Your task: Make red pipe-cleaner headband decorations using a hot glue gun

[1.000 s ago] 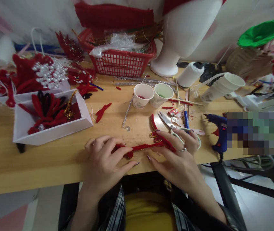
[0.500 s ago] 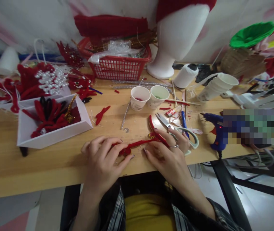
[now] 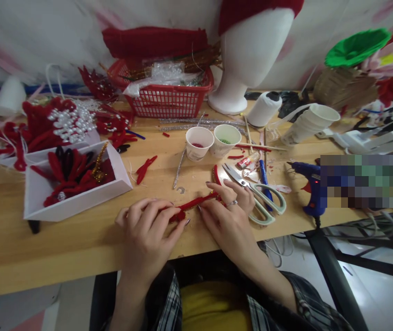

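As two paper cups, one [image 3: 199, 146] and another [image 3: 226, 141], stand beyond, two hands, left [image 3: 150, 230] and right [image 3: 232, 220], pinch one red fuzzy strip [image 3: 199, 201] above the table's [image 3: 79, 248] near edge.

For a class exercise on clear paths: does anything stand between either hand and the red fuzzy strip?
Nothing visible does. The red fuzzy strip runs from the left hand's fingers to the right hand's. The scissors lie just beyond the right hand, not between.
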Motion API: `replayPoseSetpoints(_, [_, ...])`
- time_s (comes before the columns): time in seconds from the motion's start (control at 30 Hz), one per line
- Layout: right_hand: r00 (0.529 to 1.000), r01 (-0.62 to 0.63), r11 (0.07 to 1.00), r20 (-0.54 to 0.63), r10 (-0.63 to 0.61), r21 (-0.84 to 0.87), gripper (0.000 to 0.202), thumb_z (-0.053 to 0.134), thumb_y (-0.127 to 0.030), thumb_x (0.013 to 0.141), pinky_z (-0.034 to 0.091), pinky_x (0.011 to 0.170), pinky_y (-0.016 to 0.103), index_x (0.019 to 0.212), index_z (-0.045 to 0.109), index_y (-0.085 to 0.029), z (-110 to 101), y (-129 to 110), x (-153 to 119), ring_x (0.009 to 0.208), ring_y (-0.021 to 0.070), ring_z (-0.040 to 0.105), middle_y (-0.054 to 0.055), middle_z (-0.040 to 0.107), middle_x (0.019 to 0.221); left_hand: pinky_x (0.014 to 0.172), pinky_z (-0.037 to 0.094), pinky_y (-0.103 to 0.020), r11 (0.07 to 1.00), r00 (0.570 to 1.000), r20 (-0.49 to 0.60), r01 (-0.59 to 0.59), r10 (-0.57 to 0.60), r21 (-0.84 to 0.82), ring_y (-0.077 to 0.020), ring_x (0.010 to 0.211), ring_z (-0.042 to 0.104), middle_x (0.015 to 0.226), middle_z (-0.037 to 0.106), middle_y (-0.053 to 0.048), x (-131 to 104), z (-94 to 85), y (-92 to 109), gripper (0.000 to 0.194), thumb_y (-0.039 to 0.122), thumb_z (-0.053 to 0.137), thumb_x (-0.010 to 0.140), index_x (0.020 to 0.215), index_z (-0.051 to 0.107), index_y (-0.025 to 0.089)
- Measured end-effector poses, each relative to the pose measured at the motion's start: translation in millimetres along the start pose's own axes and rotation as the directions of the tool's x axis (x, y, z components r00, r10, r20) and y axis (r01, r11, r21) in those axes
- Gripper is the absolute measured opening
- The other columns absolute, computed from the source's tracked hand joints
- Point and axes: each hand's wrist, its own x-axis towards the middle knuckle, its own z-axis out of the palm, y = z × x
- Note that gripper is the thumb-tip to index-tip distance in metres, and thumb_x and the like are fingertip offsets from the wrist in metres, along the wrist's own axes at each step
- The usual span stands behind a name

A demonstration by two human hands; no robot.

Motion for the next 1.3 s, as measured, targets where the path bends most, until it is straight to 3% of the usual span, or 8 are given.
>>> replayPoseSetpoints(0.33, [0.995,0.019,0.999,-0.101,-0.014,0.05,0.007,0.064,-0.018,0.089,0.044,0.1,0.055,0.084,0.066,-0.022,-27.6,32.3,-7.0,0.122,0.0319,0.055,0.009,0.071,0.12,0.089,0.034,-0.045,1.0,1.0,0.007,0.025,-0.025,-0.005,-0.0263,0.096,0.06,0.094,0.074,-0.001,-0.3,-2.2,0.9,0.01,0.03,0.074,0.086,0.092,0.068,0.025])
replayPoseSetpoints(0.43, [0.972,-0.141,0.955,-0.149,0.184,0.261,0.006,0.065,-0.02,0.088,0.053,0.09,0.046,0.083,0.066,-0.022,-39.8,46.8,-7.8,0.103,0.0249,0.068,0.008,0.074,0.112,0.089,0.034,-0.045,0.999,0.999,-0.007,0.038,-0.038,-0.021,-0.0266,0.096,0.059,0.093,0.074,-0.001,0.6,-2.7,3.2,0.009,0.03,0.073,0.086,0.092,0.068,0.025])
replayPoseSetpoints(0.57, [0.852,-0.269,0.82,-0.271,0.447,0.506,0.012,0.071,-0.023,0.084,0.057,0.077,0.035,0.076,0.063,-0.022,-62.8,65.1,-3.4,0.082,0.0186,0.072,0.003,0.076,0.09,0.09,0.035,-0.045,0.997,0.998,-0.005,0.059,-0.059,-0.044,-0.0268,0.097,0.058,0.093,0.074,-0.002,0.3,-2.5,4.1,0.009,0.029,0.072,0.087,0.093,0.068,0.024])
replayPoseSetpoints(0.83, [0.84,-0.138,0.773,-0.341,0.422,0.619,0.008,0.069,-0.013,0.078,0.049,0.064,0.027,0.079,0.07,-0.021,-106.6,79.2,16.7,0.074,0.0148,0.064,0.001,0.069,0.081,0.087,0.036,-0.044,0.999,0.997,-0.063,-0.044,0.043,-0.02,-0.0269,0.094,0.058,0.092,0.072,-0.003,-2.8,0.7,-4.1,0.01,0.031,0.069,0.089,0.096,0.066,0.024])
replayPoseSetpoints(0.9, [0.837,-0.073,0.558,-0.253,0.484,0.827,0.014,0.065,-0.011,0.073,0.045,0.059,0.022,0.061,0.065,-0.019,-108.1,81.9,22.2,0.069,0.0121,0.056,0.001,0.06,0.069,0.085,0.038,-0.043,0.996,0.992,-0.082,-0.094,0.094,-0.002,-0.0266,0.093,0.058,0.092,0.072,-0.003,-4.3,2.7,-8.4,0.013,0.033,0.07,0.088,0.097,0.066,0.024])
replayPoseSetpoints(1.03, [0.868,-0.155,-0.219,0.239,0.436,0.963,0.035,0.066,-0.014,0.065,0.027,0.038,0.016,0.048,0.037,-0.019,-108.4,91.3,30.4,0.047,0.0077,0.026,-0.006,0.028,0.052,0.082,0.041,-0.04,0.984,0.978,-0.112,-0.178,0.179,0.011,-0.0251,0.09,0.06,0.092,0.072,-0.003,-4.7,5.9,-16.7,0.017,0.035,0.07,0.086,0.099,0.066,0.024])
replayPoseSetpoints(1.17, [0.854,-0.253,-0.342,0.375,0.362,0.905,0.044,0.069,-0.022,0.071,0.014,0.035,0.016,0.052,0.029,-0.022,-108.2,95.1,32.4,0.047,0.007,0.01,-0.01,0.015,0.054,0.079,0.043,-0.037,0.973,0.961,-0.149,-0.232,0.231,0.017,-0.0238,0.087,0.061,0.089,0.072,-0.002,-1.9,5.6,-20.1,0.019,0.034,0.074,0.082,0.096,0.066,0.024])
replayPoseSetpoints(1.3, [0.837,-0.317,-0.407,0.455,0.305,0.857,0.046,0.075,-0.041,0.075,0.021,0.039,0.014,0.058,0.038,-0.02,-107.8,88.3,35.1,0.05,0.0062,0.016,-0.009,0.021,0.058,0.078,0.042,-0.038,0.968,0.952,-0.176,-0.245,0.251,0.055,-0.0244,0.085,0.062,0.086,0.073,-0.002,-1.9,6.8,-20.9,0.015,0.03,0.072,0.083,0.095,0.066,0.024])
